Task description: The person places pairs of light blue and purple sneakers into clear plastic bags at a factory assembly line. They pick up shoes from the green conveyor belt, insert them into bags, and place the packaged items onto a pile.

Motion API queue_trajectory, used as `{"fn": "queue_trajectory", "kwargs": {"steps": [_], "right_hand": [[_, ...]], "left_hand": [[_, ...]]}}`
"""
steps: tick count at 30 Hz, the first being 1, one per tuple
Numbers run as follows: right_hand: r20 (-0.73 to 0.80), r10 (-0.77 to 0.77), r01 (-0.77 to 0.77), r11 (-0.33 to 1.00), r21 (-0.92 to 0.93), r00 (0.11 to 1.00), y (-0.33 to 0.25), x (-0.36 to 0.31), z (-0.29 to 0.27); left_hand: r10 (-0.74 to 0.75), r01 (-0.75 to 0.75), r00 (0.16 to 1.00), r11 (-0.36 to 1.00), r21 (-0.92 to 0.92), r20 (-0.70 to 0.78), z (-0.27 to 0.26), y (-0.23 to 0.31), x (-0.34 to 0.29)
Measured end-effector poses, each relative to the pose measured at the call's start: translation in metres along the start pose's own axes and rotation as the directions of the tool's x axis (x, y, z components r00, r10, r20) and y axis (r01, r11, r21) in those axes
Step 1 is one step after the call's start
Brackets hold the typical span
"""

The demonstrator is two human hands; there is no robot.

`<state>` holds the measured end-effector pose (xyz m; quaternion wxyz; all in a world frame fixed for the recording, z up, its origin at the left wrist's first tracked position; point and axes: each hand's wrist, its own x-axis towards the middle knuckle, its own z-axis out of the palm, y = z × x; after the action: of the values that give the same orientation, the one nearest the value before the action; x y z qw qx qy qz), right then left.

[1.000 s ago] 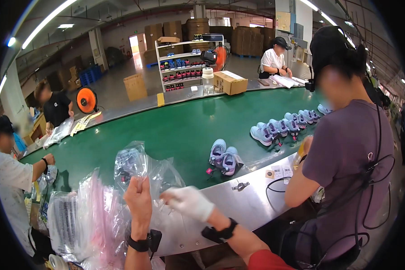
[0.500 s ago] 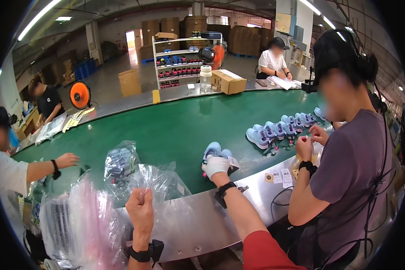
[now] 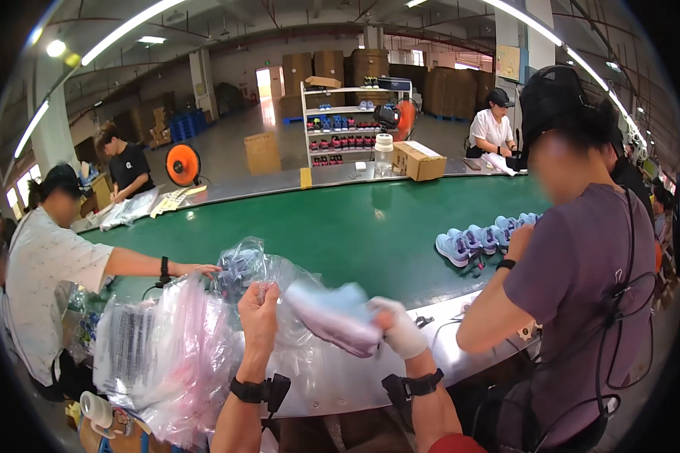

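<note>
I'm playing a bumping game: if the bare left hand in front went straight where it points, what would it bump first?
Beyond the clear bag it pinches, the left hand would probably bump the bagged shoes first, though depth is hard to tell.

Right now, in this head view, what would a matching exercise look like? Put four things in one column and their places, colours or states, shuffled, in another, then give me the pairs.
Things:
1. Left hand
2. Cardboard box beside the bottle
3. Right hand
4. Wide flat surface across the middle

Places, colours or states:
A. Gloved in white, holding motion-blurred footwear
B. Green
C. Bare, gripping clear plastic
D. On the metal ledge along the far side

Right pairs: 1-C, 2-D, 3-A, 4-B
</note>
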<state>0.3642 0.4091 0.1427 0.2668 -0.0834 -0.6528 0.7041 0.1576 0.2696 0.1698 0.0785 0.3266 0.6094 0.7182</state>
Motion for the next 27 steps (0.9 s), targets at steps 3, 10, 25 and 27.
{"fn": "queue_trajectory", "kwargs": {"steps": [3, 10, 25, 27], "right_hand": [[0.093, -0.178, 0.149, 0.334, -0.931, 0.98, 0.006, 0.008, 0.043], [0.445, -0.148, 0.455, 0.037, -0.89, 0.883, 0.037, 0.019, 0.085], [0.081, -0.029, 0.085, 0.179, -0.98, 0.996, 0.085, 0.084, 0.065], [0.109, -0.103, 0.129, 0.224, -0.966, 0.989, 0.091, 0.099, 0.075]], "left_hand": [[-0.003, -0.007, 0.977, 0.999, 0.049, 0.215, 0.013, 0.018, -0.02], [0.101, -0.204, 0.952, 0.911, 0.357, 0.288, 0.04, 0.026, -0.009], [0.303, -0.644, 0.588, 0.736, 0.207, 0.75, 0.02, 0.009, -0.089], [0.188, -0.449, 0.778, 0.833, 0.322, 0.599, 0.022, 0.009, -0.073]]}}
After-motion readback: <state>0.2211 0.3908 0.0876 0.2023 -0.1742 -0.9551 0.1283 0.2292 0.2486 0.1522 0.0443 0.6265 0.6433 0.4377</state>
